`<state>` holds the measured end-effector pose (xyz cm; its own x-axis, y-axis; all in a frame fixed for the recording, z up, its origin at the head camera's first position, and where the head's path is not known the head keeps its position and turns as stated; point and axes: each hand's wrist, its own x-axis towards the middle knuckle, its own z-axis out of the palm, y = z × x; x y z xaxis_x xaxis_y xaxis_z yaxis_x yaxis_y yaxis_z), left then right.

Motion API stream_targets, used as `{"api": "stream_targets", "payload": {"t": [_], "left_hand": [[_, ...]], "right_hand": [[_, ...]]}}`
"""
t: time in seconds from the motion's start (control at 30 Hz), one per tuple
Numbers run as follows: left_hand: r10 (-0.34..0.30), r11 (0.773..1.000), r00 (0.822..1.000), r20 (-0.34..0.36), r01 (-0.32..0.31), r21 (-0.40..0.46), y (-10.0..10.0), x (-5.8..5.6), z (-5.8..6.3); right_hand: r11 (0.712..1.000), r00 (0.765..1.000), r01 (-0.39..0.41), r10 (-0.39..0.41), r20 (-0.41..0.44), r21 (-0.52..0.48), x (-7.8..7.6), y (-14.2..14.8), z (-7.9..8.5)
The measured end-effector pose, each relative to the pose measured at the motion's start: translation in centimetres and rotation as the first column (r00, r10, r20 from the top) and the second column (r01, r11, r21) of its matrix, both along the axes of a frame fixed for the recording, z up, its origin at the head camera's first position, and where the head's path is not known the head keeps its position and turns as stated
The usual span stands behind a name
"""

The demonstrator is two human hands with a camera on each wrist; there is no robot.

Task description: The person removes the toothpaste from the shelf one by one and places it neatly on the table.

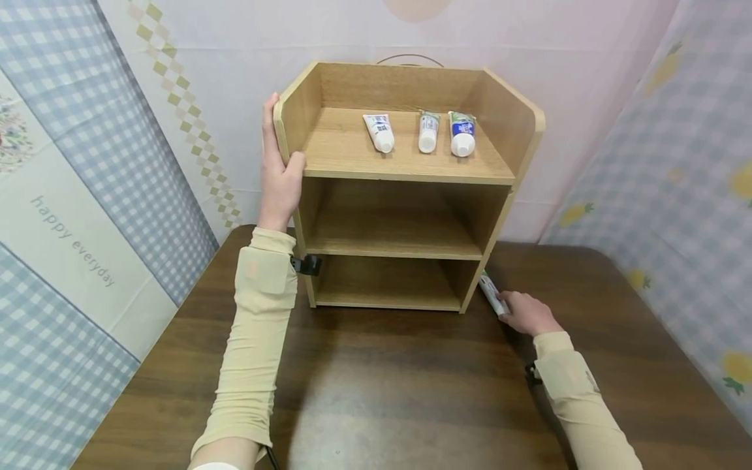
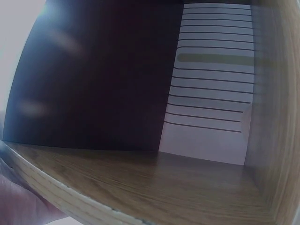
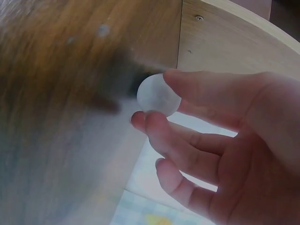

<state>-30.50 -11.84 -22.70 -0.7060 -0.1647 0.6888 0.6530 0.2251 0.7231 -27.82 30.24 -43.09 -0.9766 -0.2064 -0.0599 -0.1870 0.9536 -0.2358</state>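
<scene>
A small wooden shelf (image 1: 405, 170) with three levels stands on the table. My left hand (image 1: 281, 176) holds the upper edge of its left side panel, thumb on the front and fingers along the outside. To the right of the shelf, my right hand (image 1: 531, 314) pinches a white toothpaste tube (image 1: 491, 292) by its cap end. The right wrist view shows the round white cap (image 3: 158, 96) between thumb and fingertips. On the top level lie three similar tubes: a left one (image 1: 380, 133), a middle one (image 1: 428, 131) and a blue-and-green one (image 1: 462, 134).
Nothing lies on the middle shelf (image 1: 393, 228) or the bottom shelf (image 1: 388, 282). The dark wooden table (image 1: 399, 391) extends in front and to both sides. Patterned cloth (image 1: 675, 215) hangs along the right side, and a pale curtain (image 1: 247, 39) hangs behind.
</scene>
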Motion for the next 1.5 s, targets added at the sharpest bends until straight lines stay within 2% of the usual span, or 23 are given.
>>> {"api": "stream_targets", "payload": {"t": [0.23,0.53,0.8,1.07,1.23,1.37,1.5], "left_hand": [[-0.004,1.0,1.0,0.004,0.004,0.012,-0.1,0.1,0.1],[-0.01,1.0,1.0,0.01,0.01,0.004,0.0,0.1,0.0],[-0.016,1.0,1.0,0.016,0.016,0.017,-0.1,0.1,-0.1],[-0.01,1.0,0.999,0.034,0.01,0.014,0.2,-0.1,0.1],[-0.008,1.0,1.0,0.028,0.008,0.017,0.1,-0.2,0.3],[-0.004,1.0,1.0,0.023,0.003,0.022,0.0,-0.1,0.3],[0.004,1.0,1.0,0.014,-0.004,0.003,0.0,0.1,0.2]], "right_hand": [[0.999,1.0,0.008,-0.007,-0.023,0.032,-0.5,-0.9,0.1],[0.999,0.999,0.026,-0.025,-0.028,0.027,-1.8,-1.2,0.0],[0.999,1.0,0.029,-0.029,-0.011,0.044,-1.9,-1.4,0.0],[0.995,0.995,0.096,-0.096,-0.023,0.004,-1.9,-1.1,-0.1],[0.994,0.994,0.105,-0.105,-0.019,-0.013,-1.9,-0.8,-0.1],[0.995,0.995,0.099,-0.099,-0.007,-0.003,-1.4,-1.2,0.7],[0.997,0.996,0.077,-0.077,-0.042,0.0,0.4,-2.7,2.0]]}}
